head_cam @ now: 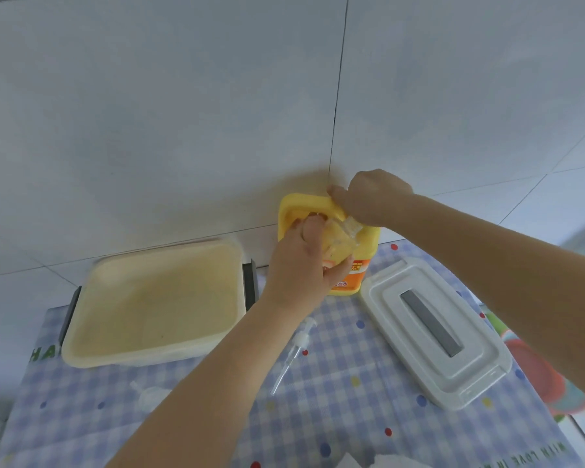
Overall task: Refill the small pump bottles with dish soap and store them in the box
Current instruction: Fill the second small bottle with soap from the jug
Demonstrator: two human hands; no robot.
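The left hand (304, 261) curls round a small clear bottle (340, 239), holding it tilted with its open neck towards the upper right of the frame, against the yellow dish soap jug (355, 265). The right hand (374, 197) grips the top of that jug from behind, fingers folded over its upper edge at the centre of the frame; what it presses there is hidden under the knuckles. So both hands meet at the jug, and the relation that matters is neck to spout: the bottle's long axis leans up and right into the jug's top, and the left hand alone sets that angle. Whether soap is flowing I cannot tell.

Below the left forearm, at lower centre, a white pump head (299, 342) lies on the table (352, 417), its tube pointing down and to the left; the left hand is the nearer one to fetch it. To the left of the hands sits the open cream box (217, 346), holding no bottles. Its white lid (433, 332) lies at the right, long axis running down and right.
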